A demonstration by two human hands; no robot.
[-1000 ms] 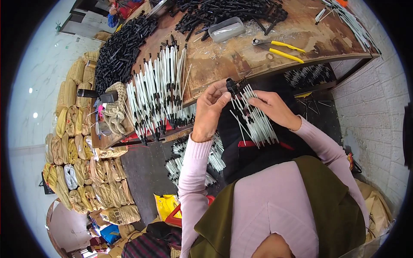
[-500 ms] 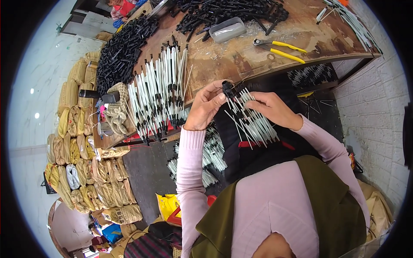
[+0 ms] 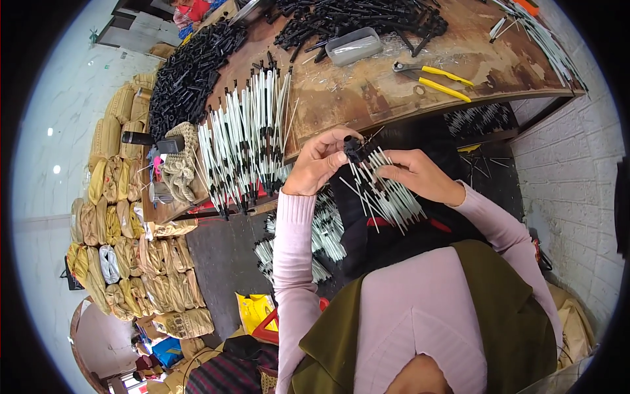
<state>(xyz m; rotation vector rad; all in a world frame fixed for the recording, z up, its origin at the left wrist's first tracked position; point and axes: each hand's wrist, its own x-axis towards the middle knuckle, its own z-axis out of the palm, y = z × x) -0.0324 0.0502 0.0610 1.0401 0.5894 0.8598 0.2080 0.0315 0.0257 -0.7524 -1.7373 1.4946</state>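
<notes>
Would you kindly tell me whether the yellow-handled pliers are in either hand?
No, the pliers lie on the wooden table, apart from the left hand and the right hand.

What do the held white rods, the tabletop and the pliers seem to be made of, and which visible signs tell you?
Held white rods: perhaps coated metal or plastic; they look thin, straight and evenly white, which leaves it open.
Tabletop: apparently wood or plywood, worn finish; its brown surface is blotchy.
Pliers: probably metal head, dark grey; smooth yellow grips, likely plastic or rubber.
</notes>
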